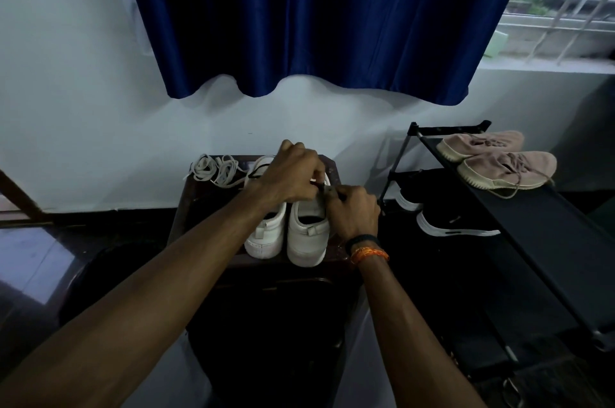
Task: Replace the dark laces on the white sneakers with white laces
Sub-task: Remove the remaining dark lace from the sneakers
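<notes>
Smooth white sneakers (pixel 306 234) on dark stool, both hands (pixel 293 178) pinching thin dark lace (pixel 321 187), flat white laces (pixel 216 169) coiled nearby

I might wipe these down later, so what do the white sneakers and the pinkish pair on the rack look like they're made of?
White sneakers: smooth leather or synthetic, probably; the heel panels look even with a slight sheen. Pinkish pair: likely knit fabric; matte, soft-textured uppers on pale rubbery-looking soles.

My two white sneakers (pixel 286 234) stand side by side, heels toward me. The dark lace (pixel 321 187) is in the right one; white laces (pixel 216 169) lie tangled behind them.
</notes>
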`<act>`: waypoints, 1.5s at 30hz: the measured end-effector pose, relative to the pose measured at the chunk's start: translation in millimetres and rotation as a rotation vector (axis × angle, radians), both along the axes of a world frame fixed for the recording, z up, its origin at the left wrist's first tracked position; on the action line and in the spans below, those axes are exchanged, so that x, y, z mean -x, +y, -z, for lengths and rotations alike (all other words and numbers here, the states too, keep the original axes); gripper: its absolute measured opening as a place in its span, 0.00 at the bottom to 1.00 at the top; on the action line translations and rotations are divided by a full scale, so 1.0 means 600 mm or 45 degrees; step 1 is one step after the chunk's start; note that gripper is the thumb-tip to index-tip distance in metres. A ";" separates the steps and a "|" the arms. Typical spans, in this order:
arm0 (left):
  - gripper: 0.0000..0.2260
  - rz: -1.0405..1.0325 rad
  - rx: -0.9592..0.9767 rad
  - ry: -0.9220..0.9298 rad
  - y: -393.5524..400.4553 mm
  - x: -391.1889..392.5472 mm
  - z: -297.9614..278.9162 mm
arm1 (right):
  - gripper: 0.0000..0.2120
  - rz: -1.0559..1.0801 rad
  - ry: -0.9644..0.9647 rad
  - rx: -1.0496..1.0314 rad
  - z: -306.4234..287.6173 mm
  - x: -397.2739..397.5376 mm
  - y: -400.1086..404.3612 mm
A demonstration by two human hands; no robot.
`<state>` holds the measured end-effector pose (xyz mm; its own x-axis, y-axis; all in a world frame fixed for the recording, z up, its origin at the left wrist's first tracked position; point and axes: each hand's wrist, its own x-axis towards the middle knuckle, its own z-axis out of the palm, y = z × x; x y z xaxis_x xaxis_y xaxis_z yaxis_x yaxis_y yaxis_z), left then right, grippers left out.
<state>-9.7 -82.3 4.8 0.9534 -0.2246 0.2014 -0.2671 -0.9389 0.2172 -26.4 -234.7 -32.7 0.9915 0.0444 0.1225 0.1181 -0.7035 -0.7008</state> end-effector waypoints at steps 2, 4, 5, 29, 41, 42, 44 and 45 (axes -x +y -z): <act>0.03 -0.002 -0.070 -0.030 -0.010 0.001 0.007 | 0.16 -0.002 0.012 -0.003 0.000 0.000 -0.001; 0.04 -0.002 -0.133 -0.044 -0.016 0.002 0.011 | 0.16 -0.012 0.011 0.001 0.000 0.001 -0.002; 0.04 -0.005 -0.166 -0.043 -0.017 0.003 0.012 | 0.16 -0.018 0.001 0.002 -0.001 0.002 -0.001; 0.08 -0.494 0.346 -0.126 0.046 0.030 -0.007 | 0.12 -0.364 -0.315 0.479 -0.010 -0.025 0.025; 0.07 -0.447 -0.027 -0.127 0.005 0.056 0.046 | 0.03 -0.039 -0.174 -0.185 -0.004 -0.040 0.023; 0.07 -0.454 -0.002 -0.119 0.007 0.055 0.048 | 0.04 0.112 -0.091 -0.368 -0.009 -0.044 0.018; 0.07 -0.450 0.065 -0.115 0.008 0.056 0.050 | 0.06 0.331 0.071 -0.579 -0.009 -0.056 0.002; 0.08 -0.445 0.095 -0.121 0.009 0.058 0.050 | 0.06 0.342 0.124 -0.567 -0.008 -0.060 -0.005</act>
